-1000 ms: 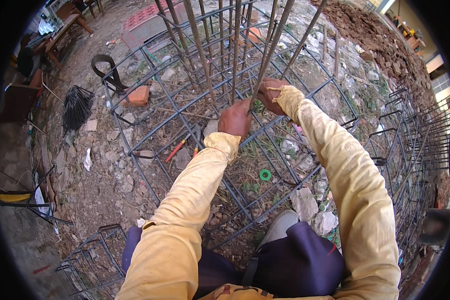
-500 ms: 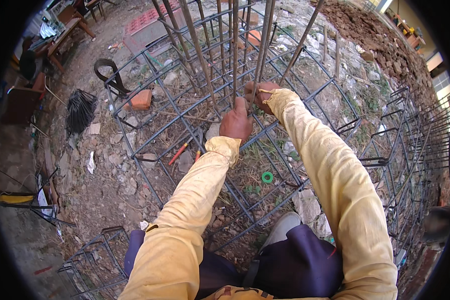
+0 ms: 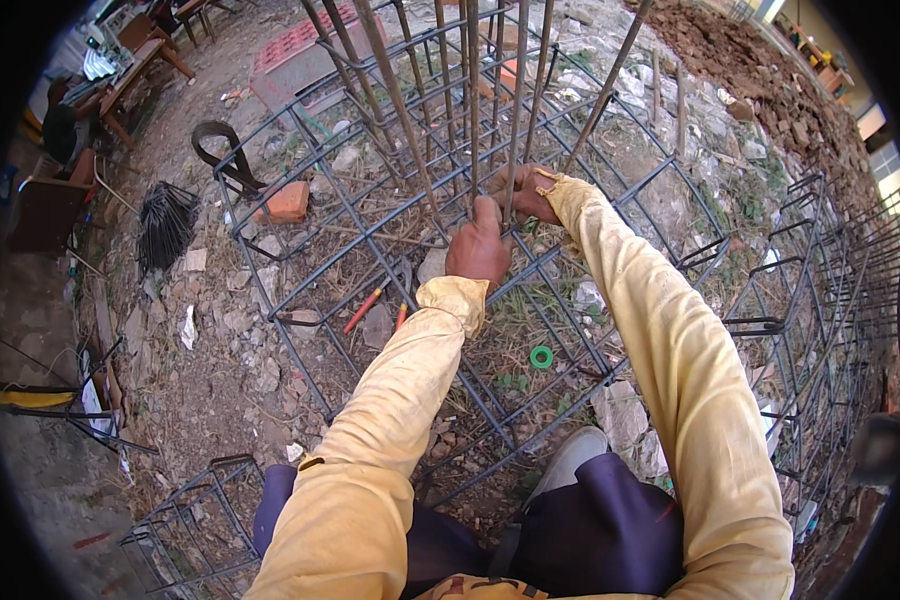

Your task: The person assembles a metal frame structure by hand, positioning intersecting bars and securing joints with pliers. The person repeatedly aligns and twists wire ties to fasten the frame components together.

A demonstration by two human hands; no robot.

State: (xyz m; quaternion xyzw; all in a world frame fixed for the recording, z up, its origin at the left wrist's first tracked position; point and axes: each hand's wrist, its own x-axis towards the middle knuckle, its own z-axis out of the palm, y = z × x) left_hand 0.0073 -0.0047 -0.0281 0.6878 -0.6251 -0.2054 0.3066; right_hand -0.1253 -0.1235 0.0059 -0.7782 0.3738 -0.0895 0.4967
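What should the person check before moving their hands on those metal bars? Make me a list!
1. Left hand gripping an upright bar: ok.
2. Right hand on the upright bars too: ok.
3. Gloves on: not ok, both hands bare.
4. Tie wire between the fingers: cannot tell, too small.
5. Feet clear of the flat rebar grid: cannot tell; one shoe shows at its near edge.
6. Orange-handled tool within reach: ok, lying left of the left hand.

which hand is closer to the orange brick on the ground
Left. The left hand grips the bars with the brick off to its left; the right hand sits farther right, beyond it.
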